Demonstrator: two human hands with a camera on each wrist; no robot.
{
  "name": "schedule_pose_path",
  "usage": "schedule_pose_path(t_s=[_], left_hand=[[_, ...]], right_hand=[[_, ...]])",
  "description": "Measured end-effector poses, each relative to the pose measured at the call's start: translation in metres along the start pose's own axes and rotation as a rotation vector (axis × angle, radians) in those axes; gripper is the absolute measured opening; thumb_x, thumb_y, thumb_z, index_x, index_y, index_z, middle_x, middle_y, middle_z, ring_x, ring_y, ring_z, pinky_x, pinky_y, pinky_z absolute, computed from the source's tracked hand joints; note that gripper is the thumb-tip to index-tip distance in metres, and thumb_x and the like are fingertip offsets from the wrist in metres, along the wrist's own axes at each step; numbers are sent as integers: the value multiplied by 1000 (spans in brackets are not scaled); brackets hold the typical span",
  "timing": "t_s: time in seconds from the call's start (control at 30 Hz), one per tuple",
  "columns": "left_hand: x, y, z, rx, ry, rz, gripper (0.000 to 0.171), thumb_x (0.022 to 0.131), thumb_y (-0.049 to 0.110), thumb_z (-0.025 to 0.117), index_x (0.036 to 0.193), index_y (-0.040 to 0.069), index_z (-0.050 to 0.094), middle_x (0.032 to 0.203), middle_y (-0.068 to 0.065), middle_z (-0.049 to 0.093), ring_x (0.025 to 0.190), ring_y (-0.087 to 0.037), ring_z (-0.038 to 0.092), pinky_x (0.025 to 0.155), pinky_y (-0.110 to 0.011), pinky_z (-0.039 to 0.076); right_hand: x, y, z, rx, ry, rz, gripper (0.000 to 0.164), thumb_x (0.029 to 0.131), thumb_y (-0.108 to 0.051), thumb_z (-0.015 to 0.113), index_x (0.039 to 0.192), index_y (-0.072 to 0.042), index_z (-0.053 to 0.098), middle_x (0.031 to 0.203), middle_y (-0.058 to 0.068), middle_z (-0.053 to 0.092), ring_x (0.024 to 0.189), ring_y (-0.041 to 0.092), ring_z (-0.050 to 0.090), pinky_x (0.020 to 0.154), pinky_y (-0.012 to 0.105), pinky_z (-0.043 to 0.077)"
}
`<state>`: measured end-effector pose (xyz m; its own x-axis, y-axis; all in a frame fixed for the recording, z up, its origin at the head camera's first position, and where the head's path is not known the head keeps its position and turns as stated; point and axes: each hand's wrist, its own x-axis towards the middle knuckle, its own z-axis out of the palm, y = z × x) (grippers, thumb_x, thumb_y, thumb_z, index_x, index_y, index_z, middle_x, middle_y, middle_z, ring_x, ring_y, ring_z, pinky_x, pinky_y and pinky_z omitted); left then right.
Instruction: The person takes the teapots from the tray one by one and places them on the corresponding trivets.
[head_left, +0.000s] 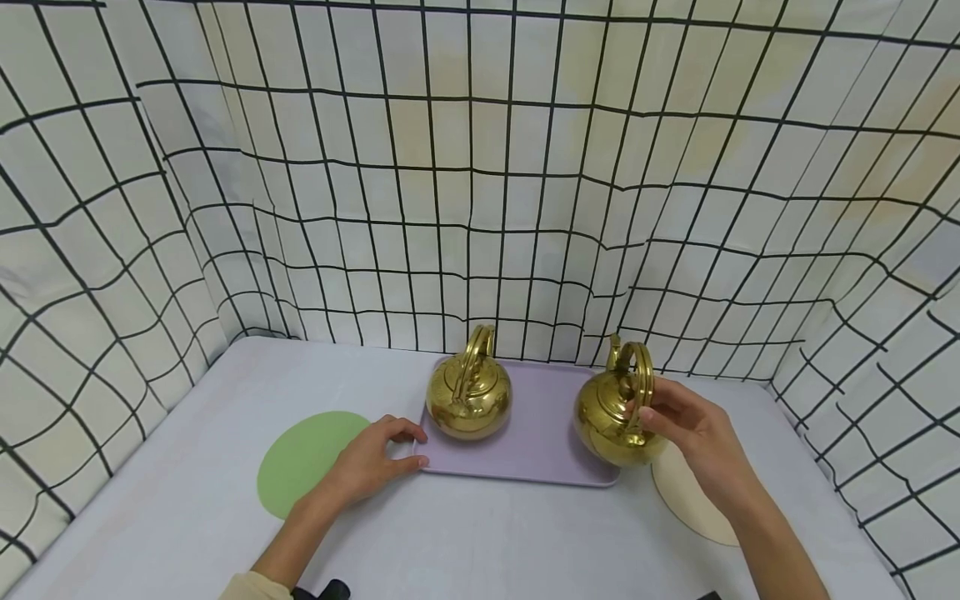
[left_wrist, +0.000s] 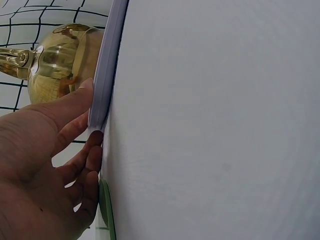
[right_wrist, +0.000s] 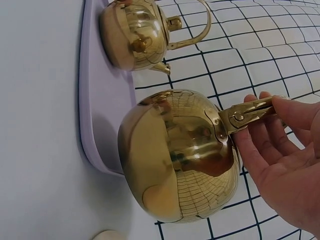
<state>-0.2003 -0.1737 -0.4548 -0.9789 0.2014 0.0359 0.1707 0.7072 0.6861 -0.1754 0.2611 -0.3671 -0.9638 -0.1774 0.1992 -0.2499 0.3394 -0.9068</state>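
Note:
My right hand (head_left: 693,433) grips the arched handle of a shiny brass kettle (head_left: 611,429). That kettle is close over the right end of a lilac tray (head_left: 536,442), overlapping its rim. In the right wrist view, fingers and thumb wrap the handle, and the kettle's round body (right_wrist: 185,155) is beside the tray's end. A second brass kettle (head_left: 468,404) stands upright on the tray's left part, its handle raised. At the tray's left edge, my left hand (head_left: 367,462) touches the rim with thumb and fingertips spread; the left wrist view shows the thumb against the rim (left_wrist: 102,85).
A green round mat (head_left: 300,458) lies on the white table at the left, partly behind the left forearm. Beneath the right hand lies a cream round mat (head_left: 697,508), partly covered. Cloth with a black grid (head_left: 450,167) rises behind and at both sides.

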Motion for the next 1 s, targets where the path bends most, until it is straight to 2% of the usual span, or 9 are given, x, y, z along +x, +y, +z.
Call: schedule_pose_path(t_s=[0.4,0.63,1.0], left_hand=[[-1,0,0,-11,0,-12,25,88,26,84,110,23,73,119,-2,70,122,-28,65,109,-56,50],[0,-1,1,-5,1,-10,25,88,27,84,110,24,73,118,-1,70,122,-28,65,109,-57,50],[0,1,0,0,0,-13,25,88,26,84,111,22,73,119,-2,70,121,-28,65,108,-56,51]], right_hand=[[-5,3,-6,-22,-6,17,43,105,-19,63,144,-4,57,114,-8,75,110,2,71,95,15,55],[-8,4,-13,-50,10,33,44,105,-22,64,145,-7,57,117,-8,76,112,0,67,95,12,52],[-15,7,-23,-31,13,42,43,105,-20,63,146,-8,56,118,-5,76,114,2,67,96,11,50]])
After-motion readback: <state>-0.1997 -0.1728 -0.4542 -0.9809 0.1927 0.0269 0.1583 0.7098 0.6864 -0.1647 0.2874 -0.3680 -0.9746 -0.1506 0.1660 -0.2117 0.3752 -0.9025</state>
